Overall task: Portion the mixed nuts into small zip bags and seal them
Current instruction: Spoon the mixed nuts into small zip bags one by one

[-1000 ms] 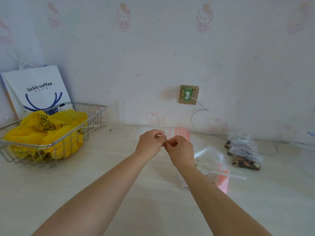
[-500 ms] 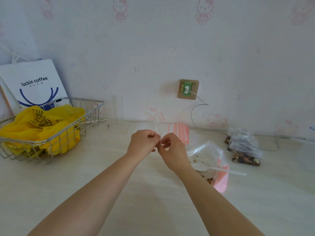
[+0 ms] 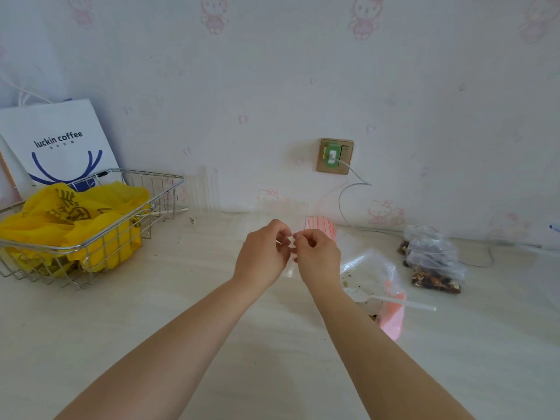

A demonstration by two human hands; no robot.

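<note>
Head view, centre of frame: the left hand (image 3: 263, 256) and the right hand (image 3: 318, 256) meet above the pale table (image 3: 151, 344), fingertips almost touching. Both hands pinch the top edge of a small clear zip bag (image 3: 290, 269), which hangs between them; its lower corner shows faintly below the knuckles. The bag's contents cannot be told.

Right of centre, a large open plastic bag (image 3: 371, 275) lies on the table with nut crumbs inside and a pink panel at its lower end. A white plastic spoon (image 3: 391, 299) rests across it, handle pointing right. Further right, near the wall, a pile of filled small bags of mixed nuts (image 3: 433, 265) lies on the table. Just behind the hands, a stack of red-striped zip bags (image 3: 319, 226) lies flat.

Left of frame, a wire basket (image 3: 91, 237) holds a yellow plastic bag (image 3: 75, 219). Behind it a white paper bag (image 3: 57, 140) leans on the wall. A wall socket (image 3: 335, 156) with a white cable (image 3: 345, 198) sits upper centre.
</note>
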